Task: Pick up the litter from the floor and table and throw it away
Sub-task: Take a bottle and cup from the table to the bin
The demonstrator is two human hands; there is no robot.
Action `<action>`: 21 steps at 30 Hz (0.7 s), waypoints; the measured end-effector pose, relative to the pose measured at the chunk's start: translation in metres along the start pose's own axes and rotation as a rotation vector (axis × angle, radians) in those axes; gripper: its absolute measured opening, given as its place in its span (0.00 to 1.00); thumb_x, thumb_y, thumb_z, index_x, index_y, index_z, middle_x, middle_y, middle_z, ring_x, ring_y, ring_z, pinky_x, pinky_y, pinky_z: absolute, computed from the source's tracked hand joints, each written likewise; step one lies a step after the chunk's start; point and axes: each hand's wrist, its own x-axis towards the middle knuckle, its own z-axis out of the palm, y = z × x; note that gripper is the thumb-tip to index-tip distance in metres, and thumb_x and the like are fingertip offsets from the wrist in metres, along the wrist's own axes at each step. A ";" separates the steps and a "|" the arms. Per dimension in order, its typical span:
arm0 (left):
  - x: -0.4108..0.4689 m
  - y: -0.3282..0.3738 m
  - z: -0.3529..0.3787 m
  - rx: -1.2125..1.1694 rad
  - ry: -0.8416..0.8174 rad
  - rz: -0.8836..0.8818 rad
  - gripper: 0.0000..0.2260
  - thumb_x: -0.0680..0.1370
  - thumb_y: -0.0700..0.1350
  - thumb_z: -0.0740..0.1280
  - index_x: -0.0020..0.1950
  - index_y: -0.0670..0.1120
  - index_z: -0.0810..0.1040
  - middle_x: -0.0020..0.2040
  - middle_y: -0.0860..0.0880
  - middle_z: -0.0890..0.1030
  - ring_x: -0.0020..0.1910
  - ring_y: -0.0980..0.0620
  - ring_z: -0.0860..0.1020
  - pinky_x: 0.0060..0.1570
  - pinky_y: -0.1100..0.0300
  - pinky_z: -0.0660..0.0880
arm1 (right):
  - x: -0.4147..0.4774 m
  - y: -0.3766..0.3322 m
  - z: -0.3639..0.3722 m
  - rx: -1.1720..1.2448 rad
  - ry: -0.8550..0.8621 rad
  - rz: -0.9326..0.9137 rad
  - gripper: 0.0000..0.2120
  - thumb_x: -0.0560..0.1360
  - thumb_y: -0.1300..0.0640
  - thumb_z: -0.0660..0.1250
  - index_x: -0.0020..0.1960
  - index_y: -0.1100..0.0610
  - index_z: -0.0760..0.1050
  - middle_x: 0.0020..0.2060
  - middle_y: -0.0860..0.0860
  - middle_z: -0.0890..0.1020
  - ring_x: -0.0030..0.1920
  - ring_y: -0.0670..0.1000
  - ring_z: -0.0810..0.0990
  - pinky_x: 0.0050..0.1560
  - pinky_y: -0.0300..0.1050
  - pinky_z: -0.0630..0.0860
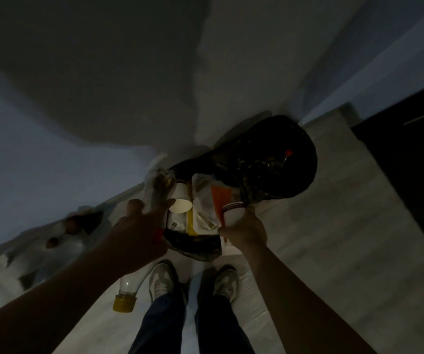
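Observation:
The scene is dim. A bin lined with a black bag (277, 159) stands against the wall ahead of my feet, with some litter inside. My left hand (139, 223) grips a bundle of clear plastic litter (158, 190) over the bin's near left edge. A red cap (157, 233) shows under the hand, and a clear bottle with a yellow cap (125, 295) hangs below my left forearm. A white paper cup (180, 201) lies beside my left fingers. My right hand (246, 231) grips a stripe-rimmed paper cup (232, 213) together with white and orange wrappers (218, 200) over the bin.
White plastic bags with dark items (52, 241) lie along the wall at the left. A dark cabinet (410, 162) stands at the right. My two shoes (162, 279) are on the light floor just short of the bin.

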 end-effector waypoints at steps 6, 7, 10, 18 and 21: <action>0.030 -0.023 0.018 -0.004 -0.007 -0.010 0.41 0.70 0.53 0.72 0.75 0.63 0.50 0.71 0.46 0.51 0.56 0.49 0.73 0.44 0.65 0.76 | 0.035 -0.014 0.032 -0.019 0.019 0.008 0.50 0.62 0.45 0.79 0.73 0.53 0.54 0.67 0.56 0.69 0.65 0.59 0.71 0.58 0.52 0.73; 0.033 -0.024 0.019 -0.007 -0.009 -0.018 0.41 0.70 0.53 0.72 0.75 0.63 0.50 0.71 0.46 0.52 0.57 0.48 0.73 0.47 0.63 0.76 | 0.038 -0.016 0.035 -0.024 0.014 0.009 0.51 0.61 0.45 0.79 0.74 0.53 0.53 0.67 0.56 0.69 0.65 0.59 0.70 0.58 0.53 0.73; 0.040 -0.026 0.021 -0.002 -0.006 -0.006 0.39 0.71 0.53 0.71 0.76 0.59 0.53 0.71 0.44 0.54 0.60 0.48 0.71 0.47 0.64 0.73 | 0.042 -0.018 0.042 -0.051 -0.022 0.003 0.53 0.61 0.43 0.79 0.75 0.54 0.51 0.68 0.57 0.67 0.67 0.60 0.69 0.61 0.56 0.73; 0.049 -0.005 0.012 -0.014 0.039 0.059 0.36 0.72 0.49 0.70 0.75 0.56 0.55 0.65 0.43 0.65 0.48 0.51 0.75 0.42 0.63 0.75 | 0.025 -0.009 0.021 -0.313 0.021 -0.204 0.39 0.71 0.41 0.70 0.74 0.56 0.58 0.68 0.57 0.69 0.66 0.56 0.70 0.60 0.50 0.74; 0.055 0.012 0.001 -0.045 0.020 0.076 0.36 0.71 0.46 0.73 0.73 0.55 0.57 0.64 0.44 0.64 0.46 0.52 0.76 0.42 0.60 0.79 | 0.018 -0.002 -0.001 -0.347 0.047 -0.234 0.31 0.73 0.44 0.69 0.71 0.55 0.64 0.64 0.55 0.72 0.63 0.55 0.73 0.58 0.48 0.75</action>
